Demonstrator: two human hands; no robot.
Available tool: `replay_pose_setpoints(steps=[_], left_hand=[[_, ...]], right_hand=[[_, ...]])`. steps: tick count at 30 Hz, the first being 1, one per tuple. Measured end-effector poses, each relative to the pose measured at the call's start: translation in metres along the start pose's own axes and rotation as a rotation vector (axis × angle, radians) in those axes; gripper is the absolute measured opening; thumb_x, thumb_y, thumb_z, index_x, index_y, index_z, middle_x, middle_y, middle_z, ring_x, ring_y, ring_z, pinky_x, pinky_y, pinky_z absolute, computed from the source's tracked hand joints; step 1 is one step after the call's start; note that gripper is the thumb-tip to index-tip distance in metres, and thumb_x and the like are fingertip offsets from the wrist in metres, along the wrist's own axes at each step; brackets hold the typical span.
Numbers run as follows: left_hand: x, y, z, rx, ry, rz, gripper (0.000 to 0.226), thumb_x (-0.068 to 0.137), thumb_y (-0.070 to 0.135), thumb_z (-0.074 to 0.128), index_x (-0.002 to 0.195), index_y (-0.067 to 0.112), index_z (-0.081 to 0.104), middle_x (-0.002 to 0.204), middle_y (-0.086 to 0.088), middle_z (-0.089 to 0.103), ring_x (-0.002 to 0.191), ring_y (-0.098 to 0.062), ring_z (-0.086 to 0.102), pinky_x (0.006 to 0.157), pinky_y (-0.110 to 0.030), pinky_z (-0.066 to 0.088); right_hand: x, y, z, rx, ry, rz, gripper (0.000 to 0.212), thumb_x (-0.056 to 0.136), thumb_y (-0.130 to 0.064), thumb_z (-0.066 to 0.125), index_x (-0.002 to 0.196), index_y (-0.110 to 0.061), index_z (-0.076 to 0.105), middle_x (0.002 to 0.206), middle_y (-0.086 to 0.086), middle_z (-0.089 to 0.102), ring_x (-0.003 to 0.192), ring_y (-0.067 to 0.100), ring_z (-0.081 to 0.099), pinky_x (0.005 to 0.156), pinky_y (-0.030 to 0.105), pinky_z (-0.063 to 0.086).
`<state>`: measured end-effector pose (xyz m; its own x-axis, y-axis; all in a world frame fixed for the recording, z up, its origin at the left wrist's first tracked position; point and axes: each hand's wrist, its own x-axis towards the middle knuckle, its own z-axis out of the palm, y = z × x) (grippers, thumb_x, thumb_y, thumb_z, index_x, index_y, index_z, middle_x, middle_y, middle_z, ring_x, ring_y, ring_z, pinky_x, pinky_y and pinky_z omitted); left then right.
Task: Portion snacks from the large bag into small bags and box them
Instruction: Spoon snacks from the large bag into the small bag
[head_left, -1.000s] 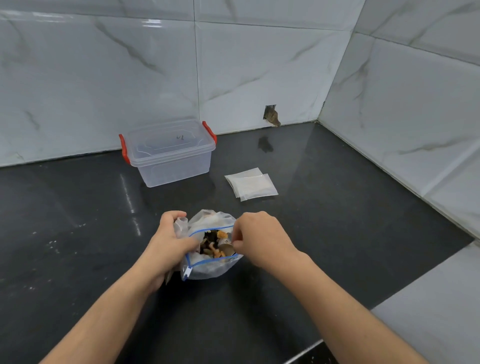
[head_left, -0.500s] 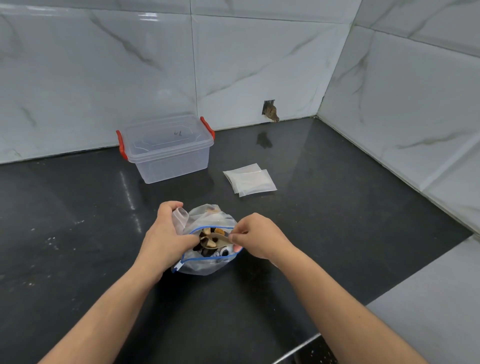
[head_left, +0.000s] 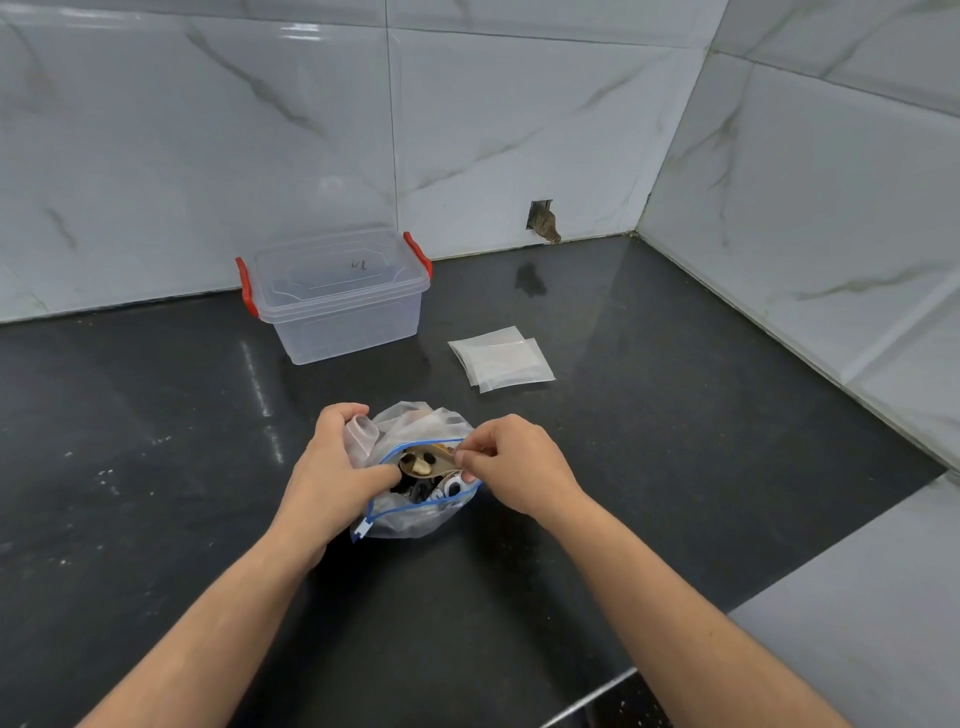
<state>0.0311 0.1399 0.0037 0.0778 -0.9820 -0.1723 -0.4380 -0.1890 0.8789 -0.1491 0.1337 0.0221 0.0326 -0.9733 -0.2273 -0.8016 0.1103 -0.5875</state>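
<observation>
Both hands grip the zip-top snack bag between them: left hand (head_left: 332, 467) holds its left rim, right hand (head_left: 511, 462) pinches the right rim. Small bags (head_left: 501, 358) lie beyond, nearer the right hand.

place: home kitchen corner | evidence: black stone countertop (head_left: 649, 441); glossy marble-look wall tiles (head_left: 519, 119)

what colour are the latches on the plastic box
Red, on the clear plastic box; its latches show best in the head view.
</observation>
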Motion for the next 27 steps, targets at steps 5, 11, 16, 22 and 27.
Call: replay_pose_setpoints(steps=[5, 11, 16, 22, 27], left_hand=[[-0.003, 0.0, 0.003, -0.032, -0.051, 0.033, 0.056, 0.067, 0.008, 0.067, 0.111, 0.036, 0.046, 0.104, 0.013, 0.057, 0.094, -0.015, 0.059, 0.078, -0.04, 0.053], [-0.002, 0.003, 0.002, -0.137, -0.025, 0.037, 0.05, 0.073, -0.006, 0.061, 0.112, 0.024, 0.053, 0.105, 0.005, 0.057, 0.088, -0.011, 0.058, 0.061, -0.021, 0.045], [-0.001, 0.005, 0.005, -0.148, -0.092, 0.014, 0.049, 0.074, -0.007, 0.058, 0.111, 0.024, 0.05, 0.102, 0.0, 0.059, 0.09, -0.017, 0.061, 0.067, -0.03, 0.051], [-0.001, 0.007, 0.003, -0.152, -0.139, -0.01, 0.053, 0.064, 0.006, 0.062, 0.113, 0.024, 0.049, 0.103, -0.002, 0.057, 0.089, -0.019, 0.06, 0.07, -0.032, 0.053], [-0.002, 0.003, 0.0, -0.158, -0.107, 0.001, 0.064, 0.058, 0.017, 0.065, 0.118, 0.029, 0.047, 0.114, 0.004, 0.056, 0.096, -0.016, 0.059, 0.074, -0.028, 0.05]], right_hand=[[-0.006, -0.013, 0.005, -0.35, 0.161, -0.039, 0.018, 0.094, -0.021, 0.05, 0.098, -0.019, 0.067, 0.089, 0.003, 0.068, 0.078, 0.026, 0.063, 0.059, 0.029, 0.042], [-0.008, -0.026, 0.008, -0.476, 0.153, -0.089, 0.015, 0.093, -0.011, 0.05, 0.101, -0.013, 0.063, 0.095, 0.008, 0.066, 0.083, 0.029, 0.065, 0.058, 0.031, 0.038], [0.001, -0.021, 0.007, -0.376, 0.099, -0.01, 0.019, 0.093, -0.02, 0.053, 0.106, -0.019, 0.067, 0.097, 0.006, 0.067, 0.076, 0.027, 0.059, 0.061, 0.03, 0.04], [0.007, -0.009, -0.003, -0.026, -0.081, 0.05, 0.017, 0.09, -0.022, 0.058, 0.086, -0.018, 0.074, 0.069, -0.003, 0.063, 0.058, 0.01, 0.049, 0.053, 0.024, 0.038], [-0.001, -0.005, -0.021, 0.018, -0.141, 0.04, 0.017, 0.089, -0.022, 0.059, 0.081, -0.018, 0.073, 0.067, -0.005, 0.068, 0.07, 0.01, 0.057, 0.06, 0.024, 0.042]])
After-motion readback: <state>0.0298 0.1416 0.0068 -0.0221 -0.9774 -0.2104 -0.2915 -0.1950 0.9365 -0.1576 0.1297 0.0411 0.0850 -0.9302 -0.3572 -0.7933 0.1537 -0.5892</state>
